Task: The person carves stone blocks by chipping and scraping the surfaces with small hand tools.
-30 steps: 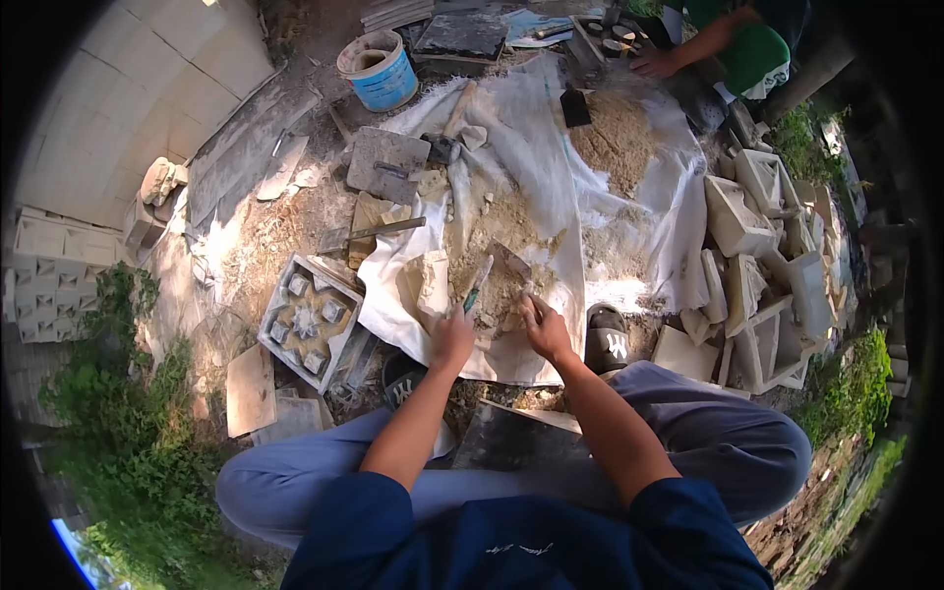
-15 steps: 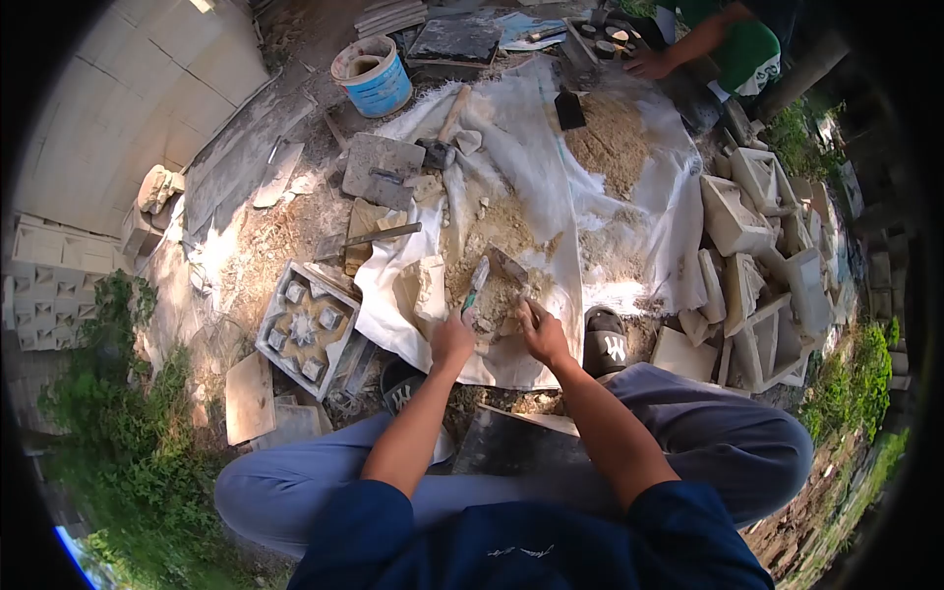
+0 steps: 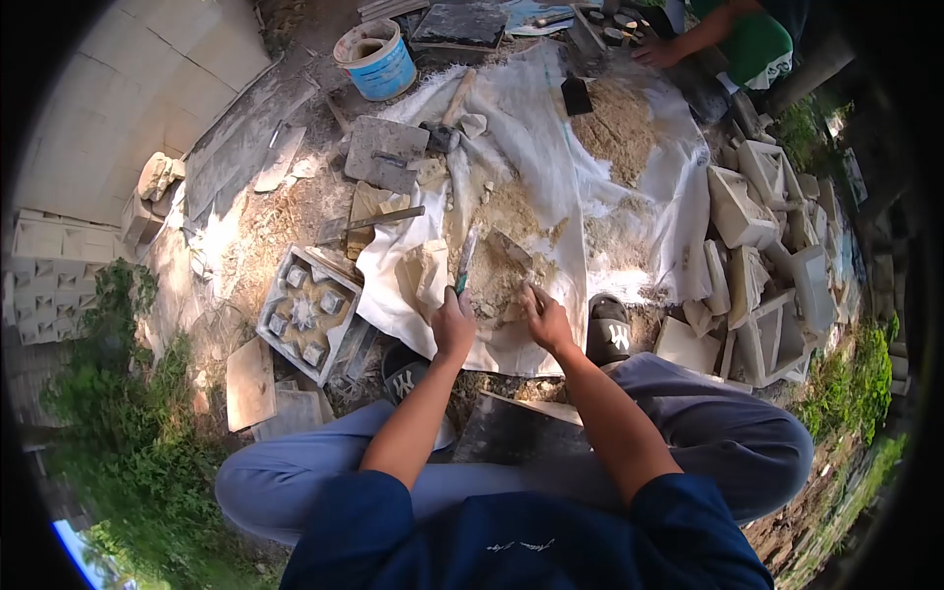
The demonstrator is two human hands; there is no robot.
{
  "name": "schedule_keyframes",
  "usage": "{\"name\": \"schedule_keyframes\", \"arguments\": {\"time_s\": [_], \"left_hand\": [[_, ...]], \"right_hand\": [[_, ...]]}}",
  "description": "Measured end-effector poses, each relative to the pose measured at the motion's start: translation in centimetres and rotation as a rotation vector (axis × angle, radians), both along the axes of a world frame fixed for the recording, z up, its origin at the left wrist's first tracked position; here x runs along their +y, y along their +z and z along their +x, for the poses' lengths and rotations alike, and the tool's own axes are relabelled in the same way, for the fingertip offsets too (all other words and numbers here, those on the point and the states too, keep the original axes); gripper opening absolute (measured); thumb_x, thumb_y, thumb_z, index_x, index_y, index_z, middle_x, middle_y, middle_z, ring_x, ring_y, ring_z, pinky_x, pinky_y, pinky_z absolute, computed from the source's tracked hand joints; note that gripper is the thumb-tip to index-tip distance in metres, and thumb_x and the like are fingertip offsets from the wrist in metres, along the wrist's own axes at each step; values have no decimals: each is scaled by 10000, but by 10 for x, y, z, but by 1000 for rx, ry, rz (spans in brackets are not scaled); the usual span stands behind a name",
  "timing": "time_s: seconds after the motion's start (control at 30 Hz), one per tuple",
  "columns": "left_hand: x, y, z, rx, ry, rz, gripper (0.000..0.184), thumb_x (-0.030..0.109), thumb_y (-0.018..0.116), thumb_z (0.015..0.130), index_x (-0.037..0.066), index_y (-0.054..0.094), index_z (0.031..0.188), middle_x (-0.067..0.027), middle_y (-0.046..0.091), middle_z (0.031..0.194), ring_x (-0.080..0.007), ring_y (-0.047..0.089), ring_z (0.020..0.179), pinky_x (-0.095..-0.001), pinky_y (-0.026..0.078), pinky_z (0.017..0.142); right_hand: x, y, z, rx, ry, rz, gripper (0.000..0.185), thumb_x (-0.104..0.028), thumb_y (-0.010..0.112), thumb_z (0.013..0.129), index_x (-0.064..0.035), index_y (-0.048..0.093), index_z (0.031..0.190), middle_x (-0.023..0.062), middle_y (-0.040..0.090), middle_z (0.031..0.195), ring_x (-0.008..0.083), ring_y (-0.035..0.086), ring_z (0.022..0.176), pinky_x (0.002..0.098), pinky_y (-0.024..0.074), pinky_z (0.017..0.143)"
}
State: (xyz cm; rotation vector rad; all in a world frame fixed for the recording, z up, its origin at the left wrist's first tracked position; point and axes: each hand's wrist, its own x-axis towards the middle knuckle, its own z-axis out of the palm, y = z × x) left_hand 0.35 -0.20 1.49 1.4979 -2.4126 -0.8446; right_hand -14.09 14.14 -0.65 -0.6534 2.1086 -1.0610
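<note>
My left hand (image 3: 453, 323) is closed round the green handle of a narrow-bladed tool (image 3: 468, 251), whose blade points away from me. My right hand (image 3: 546, 320) grips the handle of a trowel (image 3: 509, 250), its blade slanting up and left toward the narrow tool. The two blades are apart. Between and beneath them lies crumbly pale material (image 3: 497, 280) on a white sheet (image 3: 526, 362). A broken pale piece (image 3: 423, 273) rests on the sheet just left of my left hand.
A patterned mould (image 3: 307, 313) lies at the left. Farther off stand a bucket (image 3: 377, 61), a flat float (image 3: 383, 152) and a hammer (image 3: 450, 118). Cast blocks (image 3: 742, 211) are piled at the right. Another person's hand (image 3: 657, 53) is at the upper right.
The narrow tool in my left hand has shifted slightly away from me and left, its blade more upright. The trowel's blade has moved up a little. The view has shifted slightly.
</note>
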Motion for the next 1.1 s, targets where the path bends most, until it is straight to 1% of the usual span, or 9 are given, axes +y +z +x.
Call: {"name": "schedule_keyframes", "arguments": {"time_s": [0.07,0.13,0.2,0.27,0.37,0.5,0.73,0.83,1.1], "left_hand": [[5,-16,9,-80,-60,-140,379,397,500,987,34,599,1029,-248,678,844,-475,642,825,-580,490,723],[-3,-15,17,-326,-150,-22,382,411,480,994,50,600,1025,-250,678,845,-472,645,835,-576,494,733],[-5,-15,8,-240,-102,-14,384,419,467,999,60,600,1032,-248,681,846,-472,646,841,-574,498,741],[5,-11,7,-189,-74,-11,370,406,480,997,58,601,1028,-251,680,858,-471,645,850,-573,498,732],[4,-8,1,-11,-37,-38,319,365,518,981,60,592,1041,-254,679,877,-465,644,852,-571,500,710],[7,-24,19,-249,-121,-122,313,363,527,973,59,591,1018,-249,670,803,-467,642,820,-574,487,692],[13,-3,-3,-26,-127,-4,346,394,489,990,69,593,1052,-250,677,863,-483,642,837,-586,486,733],[17,-9,-3,-315,-187,114,397,404,479,993,38,590,1099,-267,673,835,-476,650,862,-571,499,745],[11,-9,-5,-87,-123,54,394,410,453,1003,54,596,1094,-276,673,866,-482,643,863,-571,495,764]], "right_hand": [[-3,-6,-4,60,-12,-71,527,-379,562,961,12,563,1315,287,675,1053,400,672,1004,396,510,879],[-6,-1,-2,41,-25,-66,524,-376,562,962,12,563,1315,286,675,1054,393,674,1007,395,510,879],[-8,2,-11,35,-31,-54,521,-372,561,964,13,563,1315,285,675,1056,387,677,1009,394,509,880],[-3,2,-3,-29,-22,10,492,-388,553,944,-82,573,1328,267,652,1124,448,608,1072,470,489,916],[-2,-2,0,19,-26,-41,499,-370,556,956,-34,566,1325,275,656,1125,425,630,1072,438,495,912],[-3,3,-5,-18,-4,0,514,-358,560,966,14,559,1322,286,647,1159,403,632,1115,400,489,937],[-2,-4,1,45,-32,-54,510,-386,549,946,-51,567,1330,282,645,1134,451,600,1096,463,487,931],[-3,4,-7,-38,-17,-31,534,-381,575,959,17,563,1314,303,629,1179,436,594,1151,409,478,960],[-4,-5,-1,-34,-47,-65,519,-370,582,960,15,568,1308,305,635,1156,424,617,1117,414,485,943]]}}
